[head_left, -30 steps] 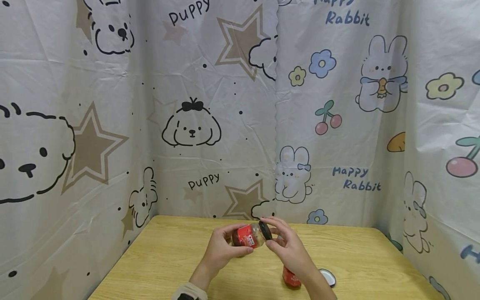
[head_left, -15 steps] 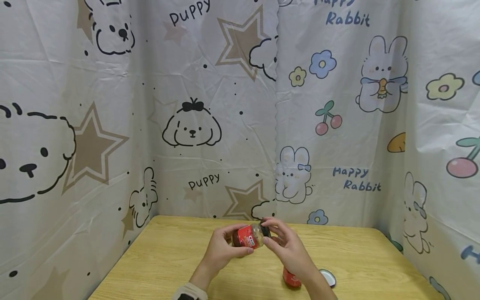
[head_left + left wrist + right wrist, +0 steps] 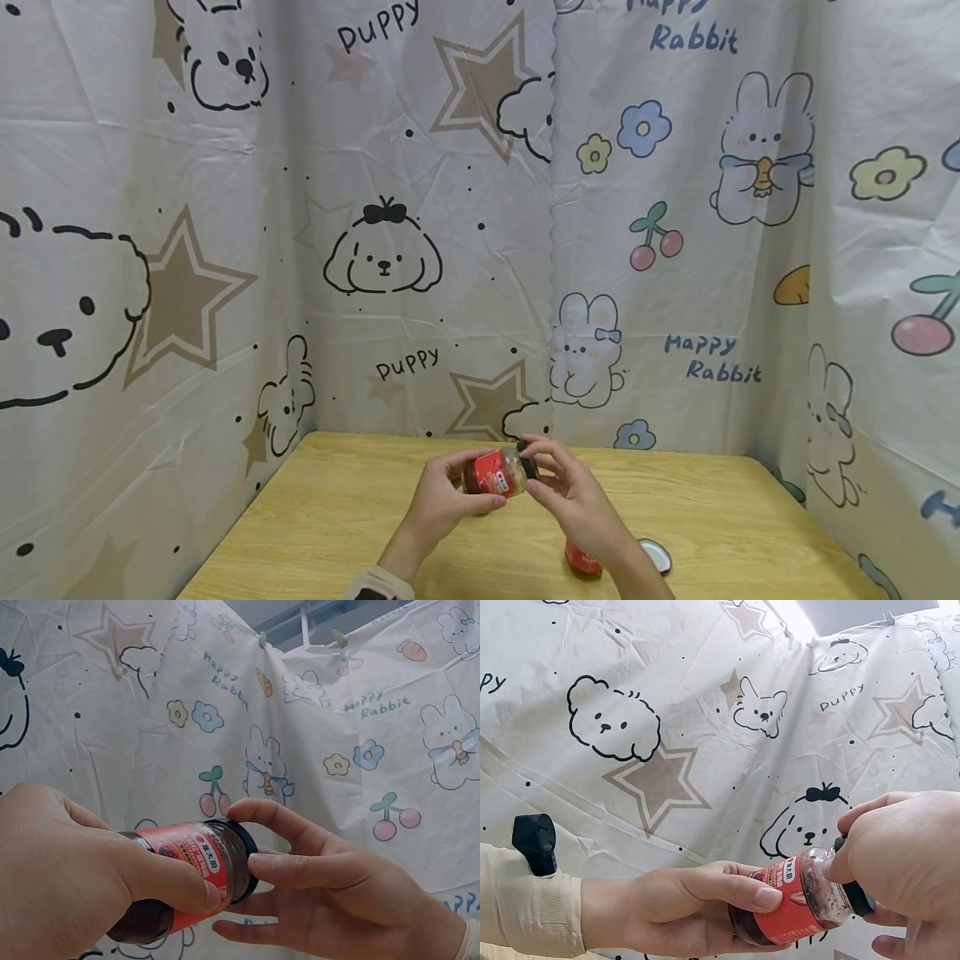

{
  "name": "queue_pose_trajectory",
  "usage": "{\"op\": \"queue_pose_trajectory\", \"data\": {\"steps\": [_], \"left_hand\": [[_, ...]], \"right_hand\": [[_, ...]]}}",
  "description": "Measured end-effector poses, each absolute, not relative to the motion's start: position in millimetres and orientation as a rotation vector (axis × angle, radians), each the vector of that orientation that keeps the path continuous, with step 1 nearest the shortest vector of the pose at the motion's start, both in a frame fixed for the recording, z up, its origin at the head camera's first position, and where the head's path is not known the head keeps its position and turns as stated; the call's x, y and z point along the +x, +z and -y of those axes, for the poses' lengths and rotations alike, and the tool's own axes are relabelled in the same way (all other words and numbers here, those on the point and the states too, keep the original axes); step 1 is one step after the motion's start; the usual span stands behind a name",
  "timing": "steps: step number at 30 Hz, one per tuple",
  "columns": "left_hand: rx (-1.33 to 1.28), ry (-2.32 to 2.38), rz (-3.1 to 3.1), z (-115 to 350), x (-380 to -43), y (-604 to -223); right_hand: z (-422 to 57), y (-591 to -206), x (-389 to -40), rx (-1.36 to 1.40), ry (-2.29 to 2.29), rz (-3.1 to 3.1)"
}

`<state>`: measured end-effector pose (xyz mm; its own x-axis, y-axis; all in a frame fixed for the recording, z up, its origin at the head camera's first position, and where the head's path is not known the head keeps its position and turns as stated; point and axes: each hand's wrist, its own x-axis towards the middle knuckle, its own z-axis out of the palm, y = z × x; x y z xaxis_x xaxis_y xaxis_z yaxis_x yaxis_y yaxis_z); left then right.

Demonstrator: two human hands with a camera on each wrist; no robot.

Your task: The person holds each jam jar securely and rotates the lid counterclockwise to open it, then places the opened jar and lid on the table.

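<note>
A small glass jar [image 3: 491, 473] with a red label and dark contents is held tilted above the table, its mouth end toward the right. My left hand [image 3: 437, 493] grips it round the body, the thumb lying along the label in the left wrist view. At the mouth end sits a black lid [image 3: 859, 898]. My right hand [image 3: 576, 493] pinches this lid between thumb and fingers, partly covering it in the head view. Whether the lid is tight or loose, I cannot tell.
On the wooden table [image 3: 337, 517] a red object [image 3: 582, 558] stands partly hidden behind the right forearm. Beside that forearm lies a round lid [image 3: 656, 556], its white inside facing up. Printed curtains [image 3: 465, 317] enclose the table at the back and sides.
My right hand's fingers have shifted their hold round the black lid, covering more of it than a second ago. The jar and my left hand have stayed nearly still.
</note>
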<state>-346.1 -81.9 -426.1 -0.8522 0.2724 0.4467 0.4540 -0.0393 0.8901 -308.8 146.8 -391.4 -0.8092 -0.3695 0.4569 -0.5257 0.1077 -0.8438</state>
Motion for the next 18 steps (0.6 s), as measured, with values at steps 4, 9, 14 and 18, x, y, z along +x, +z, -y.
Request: {"op": "queue_pose_trajectory", "data": {"steps": [4,9,14,18], "left_hand": [[-0.785,-2.022,2.081,82.5,-345.6,-426.5],[-0.783,-2.027,2.076,83.0,-345.6,-426.7],[-0.790,-2.020,2.070,82.6,-346.2,-426.9],[-0.802,-2.021,2.065,82.2,-346.3,-426.2]], "right_hand": [[-146.0,-392.3,-309.0,0.898,1.795,2.248],[-145.8,-394.5,-310.3,0.873,1.743,2.273],[-146.5,-394.3,-309.0,0.879,1.754,2.253],[-147.8,-392.2,-307.1,0.885,1.817,2.222]]}}
